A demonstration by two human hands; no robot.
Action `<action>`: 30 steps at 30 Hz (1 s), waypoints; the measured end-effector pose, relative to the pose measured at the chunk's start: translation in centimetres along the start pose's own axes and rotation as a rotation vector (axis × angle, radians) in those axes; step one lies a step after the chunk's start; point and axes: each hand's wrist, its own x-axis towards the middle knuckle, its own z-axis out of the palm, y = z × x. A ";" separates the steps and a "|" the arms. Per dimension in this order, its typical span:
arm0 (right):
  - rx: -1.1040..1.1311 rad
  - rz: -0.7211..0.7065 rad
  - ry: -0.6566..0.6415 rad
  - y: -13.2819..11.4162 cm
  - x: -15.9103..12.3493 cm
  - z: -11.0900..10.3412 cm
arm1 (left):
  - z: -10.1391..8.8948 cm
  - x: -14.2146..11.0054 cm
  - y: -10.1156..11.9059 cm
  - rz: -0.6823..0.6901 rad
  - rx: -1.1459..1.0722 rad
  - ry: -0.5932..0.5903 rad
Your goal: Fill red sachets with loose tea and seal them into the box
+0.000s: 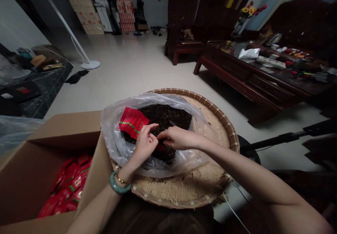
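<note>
A round woven bamboo tray (210, 188) rests in front of me, holding a clear plastic bag (116, 146) full of dark loose tea leaves (168, 116). A stack of red packets (133, 121) lies on the tea at the left. My left hand (144, 144), a green bangle on its wrist, is closed in a pinch on a red packet just below that stack. My right hand (176, 138) meets it from the right, fingers closed, apparently gripping a small metal scoop whose tip shows above the knuckles.
An open cardboard box (39, 163) at my left holds several filled red packets (68, 188). A dark wooden coffee table (252, 76) with clutter stands at the right, wooden chairs behind it. A white standing fan (89, 64) is on the tiled floor at the left.
</note>
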 end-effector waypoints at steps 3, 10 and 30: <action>-0.106 -0.031 0.060 -0.4 -0.6 0.4 | -0.3 0.3 -0.4 -0.033 -0.059 0.021; -0.155 -0.005 0.099 -0.5 -1.1 1.2 | -0.6 0.6 -0.6 -0.076 -0.153 0.018; -0.002 0.048 0.313 0.9 -2.0 4.3 | -0.3 0.1 0.1 -0.054 -0.128 0.071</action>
